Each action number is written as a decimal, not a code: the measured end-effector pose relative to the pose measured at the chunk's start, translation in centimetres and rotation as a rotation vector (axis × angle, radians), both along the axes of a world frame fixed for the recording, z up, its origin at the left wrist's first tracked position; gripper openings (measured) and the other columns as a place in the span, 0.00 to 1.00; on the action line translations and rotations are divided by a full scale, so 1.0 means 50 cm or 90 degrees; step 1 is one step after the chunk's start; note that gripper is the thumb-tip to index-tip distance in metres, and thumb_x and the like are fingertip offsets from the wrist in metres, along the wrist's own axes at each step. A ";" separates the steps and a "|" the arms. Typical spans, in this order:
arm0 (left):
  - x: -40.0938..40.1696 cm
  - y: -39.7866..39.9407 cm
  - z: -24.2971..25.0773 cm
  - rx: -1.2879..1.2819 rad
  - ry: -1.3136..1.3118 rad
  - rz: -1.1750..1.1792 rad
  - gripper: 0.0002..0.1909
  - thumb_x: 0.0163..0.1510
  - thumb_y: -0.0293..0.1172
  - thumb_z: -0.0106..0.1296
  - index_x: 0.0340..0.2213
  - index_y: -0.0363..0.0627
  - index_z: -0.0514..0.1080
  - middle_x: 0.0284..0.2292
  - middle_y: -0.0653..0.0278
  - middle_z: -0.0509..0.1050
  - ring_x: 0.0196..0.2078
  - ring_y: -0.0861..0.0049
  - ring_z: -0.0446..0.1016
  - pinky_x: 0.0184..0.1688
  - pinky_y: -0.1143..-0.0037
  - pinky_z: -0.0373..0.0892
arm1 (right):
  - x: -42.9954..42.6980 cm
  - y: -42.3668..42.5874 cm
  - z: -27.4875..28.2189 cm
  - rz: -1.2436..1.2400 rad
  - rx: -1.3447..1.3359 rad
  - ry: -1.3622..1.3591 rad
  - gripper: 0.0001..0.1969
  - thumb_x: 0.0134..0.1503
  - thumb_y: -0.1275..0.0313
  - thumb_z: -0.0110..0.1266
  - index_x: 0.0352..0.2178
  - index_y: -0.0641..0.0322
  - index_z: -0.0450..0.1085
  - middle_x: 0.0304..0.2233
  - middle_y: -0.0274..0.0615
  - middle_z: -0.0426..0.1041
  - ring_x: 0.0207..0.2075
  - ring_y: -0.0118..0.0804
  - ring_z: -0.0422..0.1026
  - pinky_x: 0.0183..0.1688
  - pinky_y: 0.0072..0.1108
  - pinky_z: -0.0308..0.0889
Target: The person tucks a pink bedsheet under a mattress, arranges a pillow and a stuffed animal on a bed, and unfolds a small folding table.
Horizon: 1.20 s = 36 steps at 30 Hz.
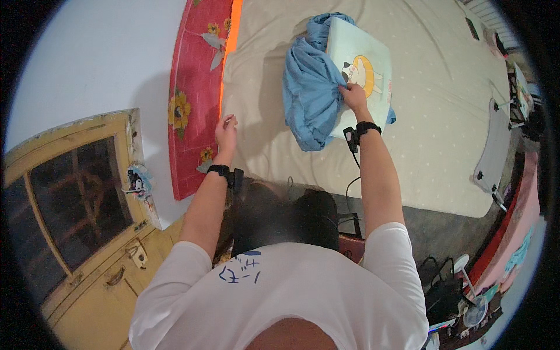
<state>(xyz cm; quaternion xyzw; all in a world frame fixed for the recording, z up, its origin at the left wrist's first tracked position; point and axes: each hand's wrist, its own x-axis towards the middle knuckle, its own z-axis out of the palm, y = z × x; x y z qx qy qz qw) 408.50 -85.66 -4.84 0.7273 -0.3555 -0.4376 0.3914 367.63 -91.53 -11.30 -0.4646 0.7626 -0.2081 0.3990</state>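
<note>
A crumpled blue cloth [308,94] lies on the pale bed sheet [433,131]. Part of it bunches against the left side of a light green rectangular board or panel [367,48] printed with a cartoon cat in a yellow ring, and a bit shows past the panel's right edge. My right hand [353,96] pinches a gathered fold of the cloth over the panel. My left hand [226,131] is raised near the bed's left edge, fingers slightly curled and holding nothing. A black strap with a small device sits on each wrist.
Red floral fabric [197,109] with an orange edge runs along the wall. A yellow wooden door [122,280] stands at lower left. A grey folding table [494,144] is at the bed's right side. A black cable [348,188] hangs by my right forearm.
</note>
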 end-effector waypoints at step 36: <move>-0.085 -0.330 0.105 0.097 -0.115 0.000 0.07 0.46 0.31 0.53 0.19 0.43 0.70 0.17 0.70 0.68 0.16 0.81 0.62 0.15 0.77 0.54 | 0.004 -0.001 -0.083 -0.021 -0.002 -0.010 0.21 0.46 0.55 0.52 0.34 0.62 0.74 0.33 0.57 0.73 0.39 0.53 0.72 0.42 0.34 0.66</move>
